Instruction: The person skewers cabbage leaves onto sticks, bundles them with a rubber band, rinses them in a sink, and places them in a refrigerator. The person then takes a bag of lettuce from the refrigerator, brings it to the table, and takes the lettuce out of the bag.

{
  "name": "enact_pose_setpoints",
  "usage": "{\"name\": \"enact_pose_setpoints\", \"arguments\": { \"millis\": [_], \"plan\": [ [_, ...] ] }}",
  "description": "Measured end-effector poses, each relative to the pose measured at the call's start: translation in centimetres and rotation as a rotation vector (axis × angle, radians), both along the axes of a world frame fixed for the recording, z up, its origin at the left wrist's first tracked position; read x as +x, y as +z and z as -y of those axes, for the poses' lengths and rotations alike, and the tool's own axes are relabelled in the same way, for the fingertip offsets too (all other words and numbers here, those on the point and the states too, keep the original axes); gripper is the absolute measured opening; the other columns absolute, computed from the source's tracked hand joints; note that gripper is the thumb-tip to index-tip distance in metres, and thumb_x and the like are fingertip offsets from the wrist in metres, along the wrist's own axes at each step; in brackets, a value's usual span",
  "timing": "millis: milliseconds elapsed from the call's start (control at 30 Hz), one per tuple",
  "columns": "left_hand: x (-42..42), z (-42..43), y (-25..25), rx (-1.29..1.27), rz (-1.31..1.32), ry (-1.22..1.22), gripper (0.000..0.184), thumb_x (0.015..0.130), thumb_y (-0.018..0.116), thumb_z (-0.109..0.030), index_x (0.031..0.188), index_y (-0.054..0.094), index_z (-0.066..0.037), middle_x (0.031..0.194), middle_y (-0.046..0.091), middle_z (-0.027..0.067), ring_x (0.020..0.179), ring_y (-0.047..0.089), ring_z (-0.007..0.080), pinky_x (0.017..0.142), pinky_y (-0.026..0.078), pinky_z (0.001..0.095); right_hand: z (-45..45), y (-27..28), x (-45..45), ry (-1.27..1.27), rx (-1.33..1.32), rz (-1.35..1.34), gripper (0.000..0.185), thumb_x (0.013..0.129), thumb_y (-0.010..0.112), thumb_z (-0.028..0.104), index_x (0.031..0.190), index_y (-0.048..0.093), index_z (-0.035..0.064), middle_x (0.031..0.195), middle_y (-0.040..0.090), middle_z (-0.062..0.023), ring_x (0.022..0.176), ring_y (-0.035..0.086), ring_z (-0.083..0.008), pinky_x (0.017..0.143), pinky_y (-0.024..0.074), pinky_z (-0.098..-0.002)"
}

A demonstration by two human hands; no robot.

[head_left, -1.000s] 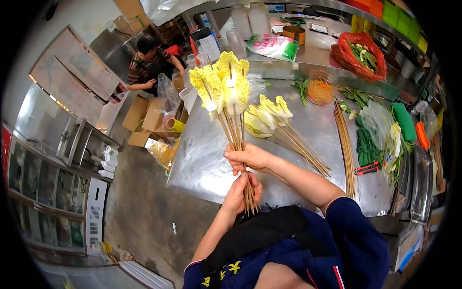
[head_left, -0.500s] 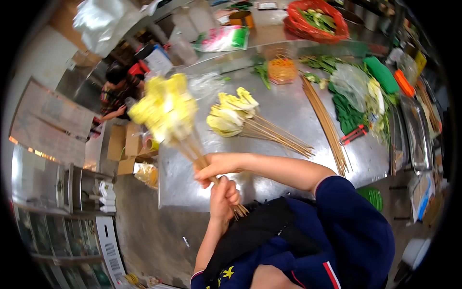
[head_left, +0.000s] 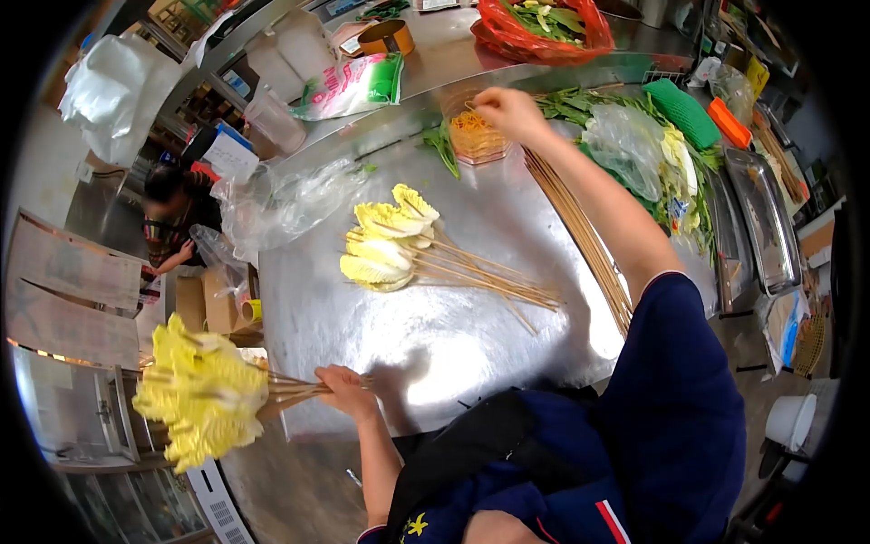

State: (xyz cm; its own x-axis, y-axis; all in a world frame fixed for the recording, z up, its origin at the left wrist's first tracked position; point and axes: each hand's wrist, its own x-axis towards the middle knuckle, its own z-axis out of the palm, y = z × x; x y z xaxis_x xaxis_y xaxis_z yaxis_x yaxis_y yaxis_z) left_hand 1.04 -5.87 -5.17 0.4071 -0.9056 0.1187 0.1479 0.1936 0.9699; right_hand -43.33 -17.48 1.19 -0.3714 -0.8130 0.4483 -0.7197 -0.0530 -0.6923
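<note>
- Steel table (head_left: 326, 344), the largest thing I watch
- Yellow leaf bundle (head_left: 199, 394), left of the table edge; its sticks (head_left: 294, 389) run crosswise into the left hand (head_left: 349, 390), which is wrapped around them
- Clear tub (head_left: 478, 147) with orange strands (head_left: 468, 121), just beside the fingertips of the right hand (head_left: 509, 113), the nearer one; whether these pinch something, I cannot tell

Skewers (head_left: 297, 390) part-hidden; red bag (head_left: 544, 53) cropped

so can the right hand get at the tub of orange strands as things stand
Probably yes: the right hand is at the upper edge of the tub, and nothing shows in between. The left hand holds leafy skewers off to the side.
</note>
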Motion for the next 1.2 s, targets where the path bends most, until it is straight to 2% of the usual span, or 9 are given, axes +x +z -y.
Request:
{"name": "enact_pose_setpoints", "arguments": {
  "millis": [100,200,267,333,367,567,700,1033,1200],
  "plan": [
    [0.2,-0.2,-0.2,-0.02,0.037,-0.045,0.039,0.095,0.038,-0.03,0.062,0.026,-0.013,0.05,0.024,-0.0035,0.041,0.022,0.0059,0.037,0.02,0.0216,2.6,0.3,-2.7,-0.103,0.193,-0.115,0.022,0.076,0.056,0.019,0.092,0.064,0.005,0.088,0.064,-0.0161,0.085,0.061,-0.0289,0.072,0.0479,-0.0398],
    [1.2,0.4,-1.0,-0.029,0.044,0.024,0.037,0.095,0.038,-0.029,0.062,0.029,-0.014,0.049,0.025,-0.0033,0.041,0.025,0.0064,0.037,0.023,0.0214,8.1,-2.7,-3.6,-0.047,0.326,-0.52,0.022,0.079,0.051,0.02,0.091,0.062,0.0043,0.092,0.062,-0.0193,0.09,0.059,-0.0335,0.074,0.0467,-0.0446],
    [3.1,0.5,-3.9,0.049,-0.238,0.005,0.035,0.094,0.039,-0.032,0.064,0.033,-0.015,0.05,0.03,-0.0031,0.041,0.028,0.0079,0.037,0.025,0.0225,9.0,-2.4,-2.4,-0.053,0.511,-0.545,0.035,0.073,0.059,0.032,0.096,0.059,0.0049,0.099,0.06,-0.0197,0.096,0.056,-0.0348,0.079,0.0445,-0.0445],
    [1.0,0.2,-1.2,0.066,0.076,0.03,0.044,0.094,0.04,-0.032,0.055,0.034,-0.013,0.045,0.035,-0.0017,0.039,0.031,0.0077,0.037,0.025,0.0234,8.8,-3.0,-3.2,-0.068,0.494,-0.628,0.033,0.072,0.061,0.031,0.09,0.061,0.0046,0.096,0.06,-0.021,0.094,0.056,-0.034,0.079,0.0445,-0.0441],
    [0.0,0.3,-0.4,0.088,0.011,0.015,0.049,0.094,0.04,-0.033,0.049,0.031,-0.013,0.043,0.036,-0.0004,0.037,0.031,0.0081,0.036,0.024,0.0245,8.2,-3.9,-5.0,-0.104,0.489,-0.678,0.032,0.072,0.062,0.034,0.082,0.064,0.0036,0.088,0.062,-0.0189,0.087,0.059,-0.0323,0.073,0.0468,-0.0426],
    [0.8,-0.7,2.3,0.294,-0.258,-0.001,0.048,0.092,0.042,-0.041,0.054,0.025,-0.016,0.047,0.022,-0.0042,0.039,0.02,0.0066,0.036,0.016,0.0229,6.5,-2.3,-4.8,-0.05,0.101,-0.217,0.019,0.08,0.058,0.02,0.087,0.061,0.0027,0.078,0.063,-0.0114,0.072,0.061,-0.0211,0.066,0.0475,-0.03],
    [0.7,-2.0,4.7,0.327,-0.396,-0.099,0.05,0.091,0.043,-0.045,0.057,0.019,-0.018,0.049,0.02,-0.0046,0.038,0.017,0.006,0.035,0.013,0.0228,6.1,-2.2,-6.6,0.186,-0.092,0.549,0.014,0.088,0.052,0.012,0.099,0.053,0.0038,0.08,0.055,0.0001,0.068,0.054,-0.0073,0.06,0.0435,-0.02],
    [1.9,-6.4,6.6,0.271,-0.433,-0.202,0.049,0.091,0.042,-0.045,0.057,0.02,-0.017,0.048,0.02,-0.0049,0.037,0.017,0.0053,0.034,0.013,0.022,3.0,3.6,-1.9,0.392,-0.116,0.842,0.024,0.086,0.055,0.009,0.109,0.052,0.0045,0.083,0.057,-0.0024,0.061,0.048,-0.005,0.051,0.0418,-0.0168],
    [1.9,-8.5,7.2,0.24,-0.443,-0.241,0.05,0.091,0.042,-0.046,0.057,0.019,-0.018,0.048,0.019,-0.0051,0.038,0.016,0.0051,0.034,0.012,0.0221,-7.9,9.4,15.4,0.725,0.092,1.13,0.036,0.085,0.051,0.004,0.12,0.048,0.0033,0.116,0.054,-0.0134,0.077,0.059,-0.0118,0.05,0.0409,-0.0146]
  ]
}}
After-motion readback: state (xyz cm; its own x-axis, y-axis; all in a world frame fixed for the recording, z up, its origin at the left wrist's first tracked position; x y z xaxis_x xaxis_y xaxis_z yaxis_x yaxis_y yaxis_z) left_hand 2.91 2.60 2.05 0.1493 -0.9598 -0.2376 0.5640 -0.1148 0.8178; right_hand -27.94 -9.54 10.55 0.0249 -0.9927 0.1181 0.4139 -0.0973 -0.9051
